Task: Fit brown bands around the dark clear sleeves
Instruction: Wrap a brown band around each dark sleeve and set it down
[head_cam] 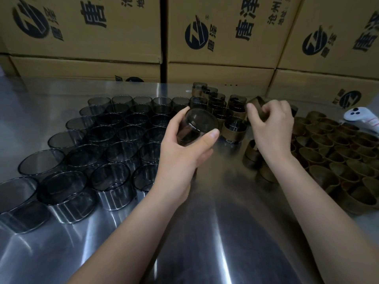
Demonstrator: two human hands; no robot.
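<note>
My left hand (184,152) grips a dark clear sleeve (195,128) held above the steel table, tilted with its open end toward me. My right hand (270,128) pinches a brown band (257,105) a little to the right of that sleeve; the two parts are apart. Several bare dark sleeves (114,136) stand in rows on the left. Several sleeves with brown bands fitted (234,128) stand just behind my hands.
Loose brown bands (336,154) are packed at the right, and a few more bands (253,154) lie under my right wrist. A white controller (363,119) lies at far right. Cardboard boxes (215,37) wall off the back of the steel table (205,222).
</note>
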